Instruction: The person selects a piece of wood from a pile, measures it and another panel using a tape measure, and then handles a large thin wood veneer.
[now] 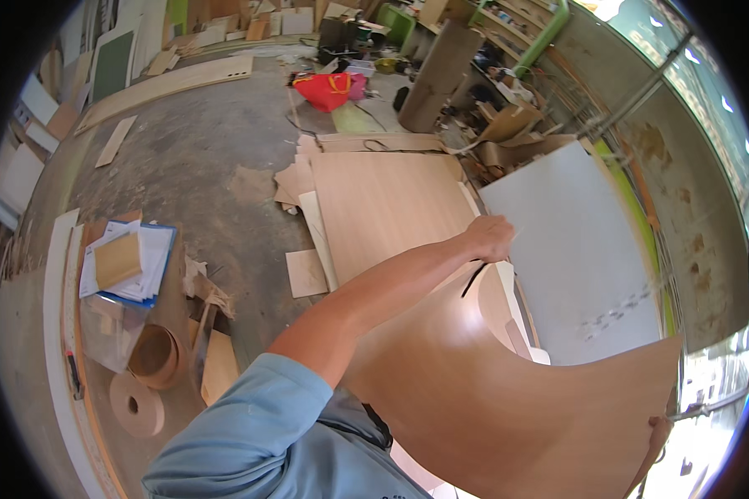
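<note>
A large, thin wood veneer sheet (474,391) bends in a broad curve in front of me, its pale face shining where light falls on it. My left arm stretches across to the right, and my left hand (491,238) is closed at the sheet's far edge; what lies inside the fingers is mostly hidden. At the far right, my right hand (659,434) grips the sheet's right edge, with only some fingers showing. A thin black strip (473,280) shows just below the left hand. Beyond lies a flat stack of wood sheets (391,195).
A pale grey panel (574,258) leans at the right. On the left, a bench holds papers on a blue clipboard (133,262), a roll of edge banding (136,404) and a red-and-black cutter (74,374). A red bag (323,91) and a long board (171,90) lie farther off.
</note>
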